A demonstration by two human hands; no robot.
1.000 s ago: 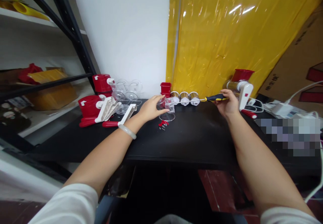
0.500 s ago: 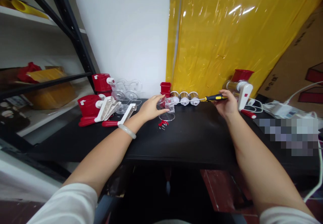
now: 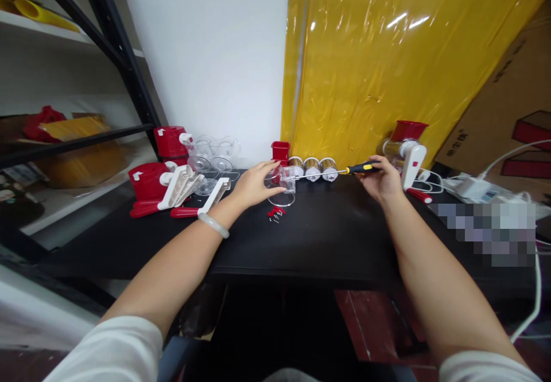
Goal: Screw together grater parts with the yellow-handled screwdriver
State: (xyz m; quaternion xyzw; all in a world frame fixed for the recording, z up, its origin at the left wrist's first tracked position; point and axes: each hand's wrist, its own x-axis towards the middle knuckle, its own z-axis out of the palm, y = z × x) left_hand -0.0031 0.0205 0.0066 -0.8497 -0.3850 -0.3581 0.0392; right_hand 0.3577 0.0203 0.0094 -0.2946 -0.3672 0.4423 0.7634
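My left hand [image 3: 257, 185] is closed around a clear plastic part with a round base [image 3: 282, 199], which stands on the black table. A yellow and black screwdriver [image 3: 360, 168] is in my right hand [image 3: 383, 180], held by its handle. Its long shaft points left, and the tip reaches the side of the clear part. I cannot make out a screw at the tip. In front of the base lie small red pieces [image 3: 276, 212] and several loose screws [image 3: 274, 219]. Just behind stand a red hopper piece [image 3: 280, 151] and three metal grater drums [image 3: 312, 169].
To the left are red housings [image 3: 148, 181], white crank arms with red handles [image 3: 183, 212] and clear round bases [image 3: 210, 155]. At right stands an assembled red-and-white grater [image 3: 411, 149], near white cables and a charger [image 3: 471, 188]. A black shelf rack [image 3: 124, 66] borders the left side.
The whole view has shifted slightly, so things sit a little further left. Both hands keep their grip, and the screwdriver tip stays at the clear part.
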